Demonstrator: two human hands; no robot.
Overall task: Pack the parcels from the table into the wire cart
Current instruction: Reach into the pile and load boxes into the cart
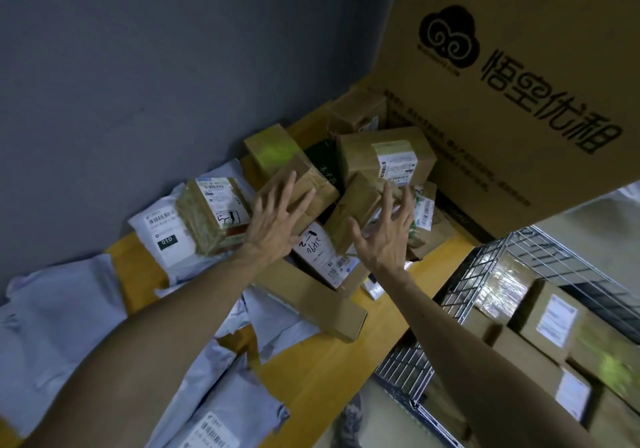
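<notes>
Both hands are open with nothing in them: the left hand [277, 219] is spread, fingers straight, over a taped brown box [311, 184], and the right hand [384, 236] has loosely curved fingers above a smaller brown box [356, 201]. I cannot tell whether either hand touches cardboard yet. These two parcels sit on top of a jumbled heap at the far side of the yellow tabletop [346, 354], between the grey mailer bags [52, 326] and a big printed carton [519, 84]. The wire cart [464, 285], with boxes already stacked in it, stands just beside the table on the right. The parcels look stiff and fairly light, with corrugated walls that should take a firm squeeze. Their glossy tape may be slick, so a grip across two opposite side faces seems safer than pinching a taped edge. Neither box lies flat. The smaller one leans on its neighbours, its long axis running diagonally from near-left to far-right. The taped box is tipped too, one corner aimed towards the big carton. Lifting either could unsettle the boxes resting against it.
</notes>
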